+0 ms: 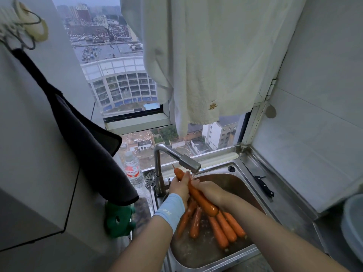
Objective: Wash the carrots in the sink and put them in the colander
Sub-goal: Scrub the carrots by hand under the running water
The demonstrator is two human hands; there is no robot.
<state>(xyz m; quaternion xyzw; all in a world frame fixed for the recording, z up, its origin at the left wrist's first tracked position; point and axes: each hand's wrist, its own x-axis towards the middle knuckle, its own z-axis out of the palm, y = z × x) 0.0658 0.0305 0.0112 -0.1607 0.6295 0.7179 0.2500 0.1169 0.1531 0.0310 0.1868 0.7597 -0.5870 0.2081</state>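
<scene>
A long orange carrot (202, 201) is held slantwise over the steel sink (247, 252), its thin tip up under the tap spout (190, 163). My left hand (179, 186) grips its upper part. My right hand (211, 191) wraps its middle from the right. Water runs from the spout onto the hands. Several more carrots (222, 228) lie wet on the sink floor below. A pale blue wristband sits on my left wrist. No colander can be made out for certain.
A black-handled knife (263, 185) lies on the steel ledge right of the sink. A water bottle (133, 171) and a metal strainer plug (150, 178) stand left of the tap. A dark cloth (88, 146) and a green object (117, 218) hang left. A round container edge (351, 224) shows far right.
</scene>
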